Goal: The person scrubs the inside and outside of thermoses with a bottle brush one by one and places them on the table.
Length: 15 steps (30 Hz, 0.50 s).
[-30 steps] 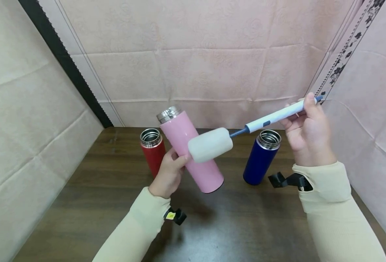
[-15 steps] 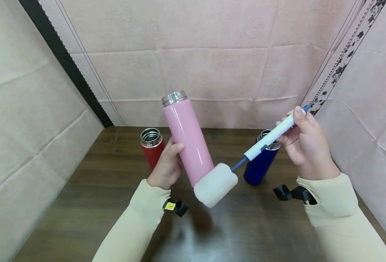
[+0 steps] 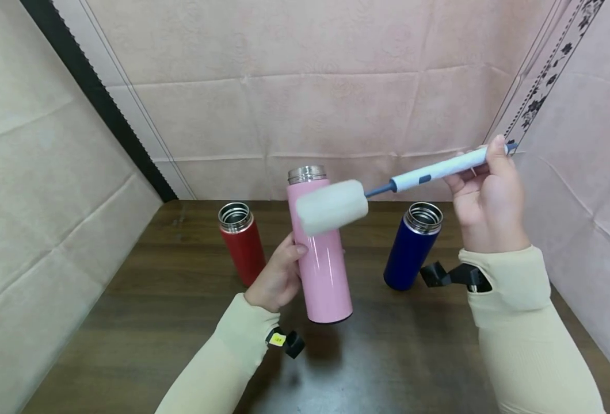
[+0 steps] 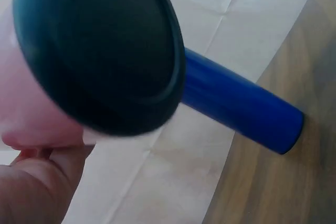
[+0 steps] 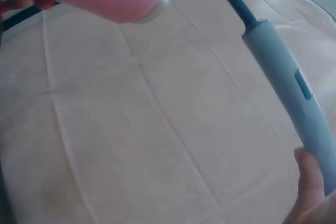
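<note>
My left hand (image 3: 279,276) grips a pink bottle (image 3: 326,276) around its middle; the bottle is held nearly upright with its metal neck at the top. My right hand (image 3: 491,201) pinches the light blue handle (image 3: 439,168) of a sponge brush near its end. In the head view the white sponge head (image 3: 332,207) overlaps the upper part of the pink bottle; whether they touch I cannot tell. The left wrist view shows the bottle's dark base (image 4: 105,51), and the right wrist view the brush handle (image 5: 283,72).
A red bottle (image 3: 244,253) without a lid stands left of the pink one, close to my left hand. An open blue bottle (image 3: 410,253) stands on the right of the brown wooden table (image 3: 180,345). Pale cloth walls (image 3: 336,115) enclose the table's back and sides.
The pink bottle has turned closer to upright, with its neck moved right. The sponge head has gone from the bottle's base up to near its top, and my right hand has risen.
</note>
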Available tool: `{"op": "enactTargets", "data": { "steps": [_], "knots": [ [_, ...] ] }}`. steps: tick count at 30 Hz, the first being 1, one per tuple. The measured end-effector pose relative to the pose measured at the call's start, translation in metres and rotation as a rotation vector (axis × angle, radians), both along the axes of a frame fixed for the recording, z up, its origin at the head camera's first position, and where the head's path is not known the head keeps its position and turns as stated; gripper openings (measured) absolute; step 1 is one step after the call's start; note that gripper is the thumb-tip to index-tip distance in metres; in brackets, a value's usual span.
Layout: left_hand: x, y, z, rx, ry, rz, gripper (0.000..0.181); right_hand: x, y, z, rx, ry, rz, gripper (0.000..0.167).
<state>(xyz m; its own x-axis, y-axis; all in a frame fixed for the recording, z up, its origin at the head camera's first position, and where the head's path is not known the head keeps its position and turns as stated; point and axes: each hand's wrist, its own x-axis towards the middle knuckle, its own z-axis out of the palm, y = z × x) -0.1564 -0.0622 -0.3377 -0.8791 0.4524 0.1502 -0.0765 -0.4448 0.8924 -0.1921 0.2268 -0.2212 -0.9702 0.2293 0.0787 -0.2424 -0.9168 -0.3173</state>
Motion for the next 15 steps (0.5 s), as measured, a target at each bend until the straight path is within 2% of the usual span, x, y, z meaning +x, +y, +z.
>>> {"op": "enactTargets", "data": {
  "steps": [7,11,15],
  "knots": [
    [0.002,0.002,-0.001,-0.020,-0.004,-0.052,0.075,-0.008,0.001,0.006,-0.008,-0.047,-0.054,0.019],
    [0.001,0.001,0.000,-0.021,-0.002,-0.037,0.070,-0.007,0.001,0.002,0.019,-0.048,-0.025,0.019],
    [0.000,-0.002,0.001,0.010,-0.010,0.006,0.070,-0.002,0.000,-0.007,0.084,-0.037,0.042,0.017]
  ]
}}
